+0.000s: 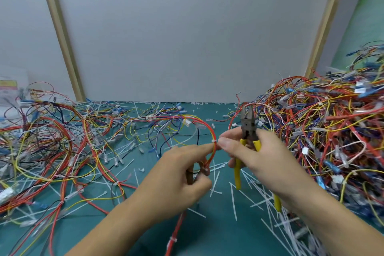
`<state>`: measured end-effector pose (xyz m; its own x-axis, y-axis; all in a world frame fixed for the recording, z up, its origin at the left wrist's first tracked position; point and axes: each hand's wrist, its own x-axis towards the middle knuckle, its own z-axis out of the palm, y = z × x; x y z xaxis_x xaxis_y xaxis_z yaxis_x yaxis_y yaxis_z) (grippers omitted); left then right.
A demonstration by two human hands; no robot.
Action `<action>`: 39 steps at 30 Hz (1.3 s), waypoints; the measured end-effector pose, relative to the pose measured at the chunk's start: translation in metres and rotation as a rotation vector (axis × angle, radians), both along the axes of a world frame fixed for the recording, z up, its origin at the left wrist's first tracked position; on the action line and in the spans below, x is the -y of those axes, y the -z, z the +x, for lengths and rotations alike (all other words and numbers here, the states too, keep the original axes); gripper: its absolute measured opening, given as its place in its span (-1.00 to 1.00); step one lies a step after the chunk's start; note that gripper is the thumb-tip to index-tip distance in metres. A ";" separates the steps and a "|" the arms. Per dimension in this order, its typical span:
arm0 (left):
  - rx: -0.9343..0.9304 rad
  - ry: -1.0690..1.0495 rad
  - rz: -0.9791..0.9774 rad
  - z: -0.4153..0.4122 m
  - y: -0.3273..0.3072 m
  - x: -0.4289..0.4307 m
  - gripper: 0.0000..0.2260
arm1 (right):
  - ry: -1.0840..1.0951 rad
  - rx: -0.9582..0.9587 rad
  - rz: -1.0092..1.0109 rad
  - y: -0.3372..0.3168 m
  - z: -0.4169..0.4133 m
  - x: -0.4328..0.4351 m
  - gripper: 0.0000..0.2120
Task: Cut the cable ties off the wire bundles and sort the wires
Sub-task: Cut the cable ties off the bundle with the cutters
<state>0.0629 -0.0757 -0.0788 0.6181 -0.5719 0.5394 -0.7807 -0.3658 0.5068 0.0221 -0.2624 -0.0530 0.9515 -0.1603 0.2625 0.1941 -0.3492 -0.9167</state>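
One teal worktop point(207, 230) carries two tangled heaps of coloured wires, the taller point(324, 131) right of the yellow-handled cutting pliers point(247, 137), the flatter point(54, 147) left. Right hand point(255, 158) clasps the pliers; left hand point(182, 174) pinches one red-and-yellow wire bundle point(213, 147) with its white cable tie point(214, 141), just left.

A green table point(209, 233) carries loose coloured wires point(62, 151), a tangled wire heap point(324, 131) and cut white cable ties point(257, 199).

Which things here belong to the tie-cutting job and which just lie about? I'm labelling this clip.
In the job:
- red and yellow wire bundle, in the left hand
- white cable tie on it
- yellow-handled cutters, in the right hand

Lying about:
- cut tie scraps on the green mat
- packet, far left
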 end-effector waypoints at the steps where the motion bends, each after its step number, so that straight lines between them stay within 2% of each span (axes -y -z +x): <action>1: 0.035 0.004 0.046 0.000 0.000 0.000 -0.60 | 0.008 0.002 -0.004 0.001 0.000 -0.001 -0.84; 4: 0.125 0.023 0.155 -0.002 0.001 -0.001 -0.75 | 0.009 0.006 0.010 0.002 0.000 -0.004 -0.84; 8: 0.177 0.000 0.172 -0.003 0.000 -0.001 -0.65 | 0.006 -0.019 0.021 0.003 0.003 -0.001 -0.87; 12: 0.164 -0.030 -0.061 -0.006 -0.004 -0.002 -0.76 | -0.004 -0.065 0.156 0.004 0.004 0.001 -0.93; 16: 0.118 -0.202 -0.347 0.000 -0.008 -0.003 -0.83 | -0.063 -0.132 0.256 0.004 0.002 -0.003 -0.94; 20: -0.206 -0.329 -0.553 0.008 -0.008 -0.005 -0.82 | -0.052 -0.128 0.288 0.003 0.001 -0.004 -0.94; 25: -0.483 -0.390 -0.720 0.021 -0.006 -0.007 -0.76 | 0.028 -0.046 0.417 0.002 0.001 -0.005 -0.94; 28: -0.652 -0.384 -0.715 0.027 -0.002 -0.005 -0.84 | 0.006 -0.020 0.505 0.001 0.001 -0.005 -0.92; 31: -0.696 -0.361 -0.654 0.029 0.001 -0.002 -0.83 | -0.030 0.006 0.605 0.002 0.001 -0.006 -0.91; 34: -0.556 -0.358 -0.675 0.026 0.000 -0.002 -0.86 | -0.043 0.038 0.665 0.002 0.000 -0.007 -0.93; 37: -0.182 -0.331 -0.722 0.018 -0.004 -0.008 -0.92 | -0.020 0.077 0.650 0.002 0.000 -0.008 -0.95; 39: 0.018 -0.262 -0.609 0.012 -0.004 -0.008 -0.91 | -0.025 0.077 0.599 0.001 -0.001 -0.009 -0.92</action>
